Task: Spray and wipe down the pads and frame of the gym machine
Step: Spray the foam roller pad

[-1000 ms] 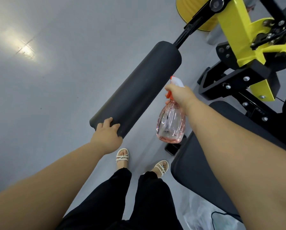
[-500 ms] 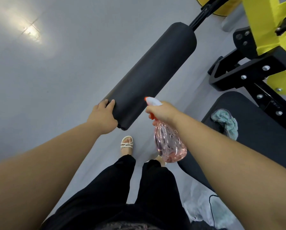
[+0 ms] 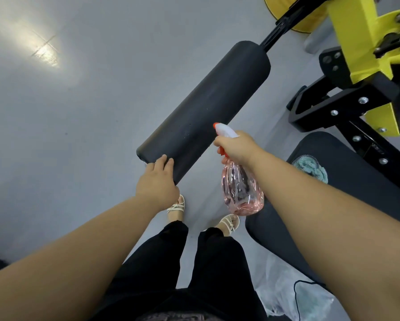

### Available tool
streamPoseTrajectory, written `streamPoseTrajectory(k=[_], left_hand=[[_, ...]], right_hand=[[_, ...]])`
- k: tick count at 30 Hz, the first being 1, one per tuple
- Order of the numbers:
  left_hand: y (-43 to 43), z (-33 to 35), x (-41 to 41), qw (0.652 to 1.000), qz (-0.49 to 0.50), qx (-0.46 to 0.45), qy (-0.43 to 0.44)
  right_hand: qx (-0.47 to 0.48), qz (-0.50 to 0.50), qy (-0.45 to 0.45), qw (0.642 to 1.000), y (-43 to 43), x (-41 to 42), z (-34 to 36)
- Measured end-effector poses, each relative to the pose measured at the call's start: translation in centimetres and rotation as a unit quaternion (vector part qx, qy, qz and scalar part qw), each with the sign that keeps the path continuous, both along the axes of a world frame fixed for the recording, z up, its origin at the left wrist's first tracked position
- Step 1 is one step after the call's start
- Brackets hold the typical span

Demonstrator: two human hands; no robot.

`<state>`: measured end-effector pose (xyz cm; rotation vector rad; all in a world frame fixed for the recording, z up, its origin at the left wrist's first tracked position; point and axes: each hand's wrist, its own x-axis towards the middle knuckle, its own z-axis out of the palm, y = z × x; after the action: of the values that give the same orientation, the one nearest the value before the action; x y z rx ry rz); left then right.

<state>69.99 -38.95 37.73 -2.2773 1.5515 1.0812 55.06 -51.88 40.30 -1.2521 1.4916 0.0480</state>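
I list: left hand point(image 3: 157, 181), fingers curled over near end of black roller pad point(image 3: 208, 107); right hand point(image 3: 237, 147), just beside, clamped on pink spray bottle point(image 3: 240, 191), nozzle toward the pad.

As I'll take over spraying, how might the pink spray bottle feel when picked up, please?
Probably light: the spray bottle seems to hold little liquid, pooled low. Its thin, ribbed clear wall would likely flex under a squeeze.

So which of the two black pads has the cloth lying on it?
The flat seat pad at right, under the teal cloth. The roller pad has none; the left hand holds its end.
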Motion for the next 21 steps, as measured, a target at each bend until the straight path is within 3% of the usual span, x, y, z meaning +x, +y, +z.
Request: streamPoseTrajectory(k=[3,6,11,15,21], left_hand=[[-1.0,0.1,1.7,0.996,0.073,-0.034,0.024],[-2.5,-0.8,4.3,0.996,0.092,-0.004,0.005],[-2.4,-1.8,4.5,0.996,0.058,0.060,0.039],[-1.7,-1.5,3.5,0.999,0.030,0.044,-0.006],[-2.2,0.0,2.7,0.997,-0.018,0.061,-0.032]], right_hand=[[-0.008,0.002,0.003,1.000,-1.2,-0.2,0.8],[-0.015,-0.044,-0.005,0.999,-1.9,-0.2,0.5],[-0.062,-0.110,-0.001,0.992,-2.9,-1.0,0.2],[-0.067,-0.190,-0.017,0.979,-4.1,-1.6,0.3],[-0.071,-0.198,-0.019,0.977,-6.1,-2.2,0.9]])
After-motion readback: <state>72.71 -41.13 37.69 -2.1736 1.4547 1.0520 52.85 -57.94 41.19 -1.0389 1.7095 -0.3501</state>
